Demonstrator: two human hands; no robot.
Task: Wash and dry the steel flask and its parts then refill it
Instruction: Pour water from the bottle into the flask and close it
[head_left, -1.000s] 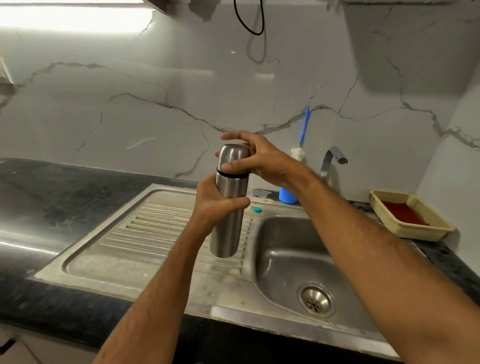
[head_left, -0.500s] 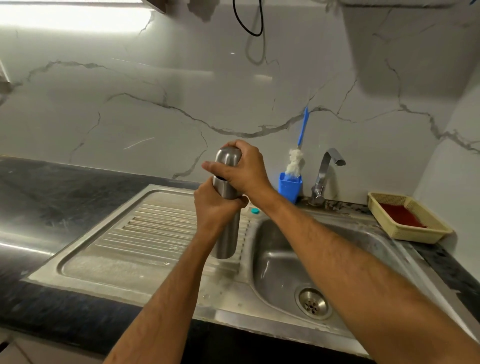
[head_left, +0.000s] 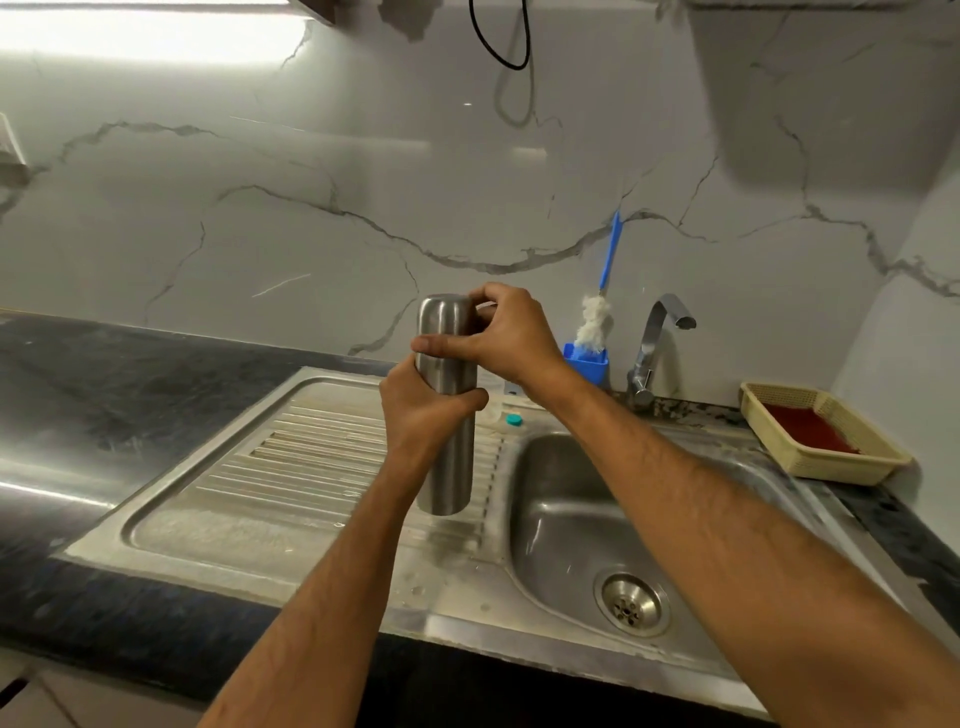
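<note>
Head view: two hands (head_left: 470, 382) grip one flask (head_left: 447, 457).

Flask (head_left: 447, 467) above drainboard (head_left: 291, 467), left of basin (head_left: 571, 519)

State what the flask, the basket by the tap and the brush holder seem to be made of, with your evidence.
Flask: brushed steel; dull grey sheen, streaked highlights.
Basket: probably cream plastic; moulded lattice walls.
Brush holder: apparently plastic; uniform glossy blue.

Open drainboard (head_left: 291, 457) left; tap (head_left: 657, 343) and brush holder (head_left: 589, 366) crowd the basin's back.
</note>
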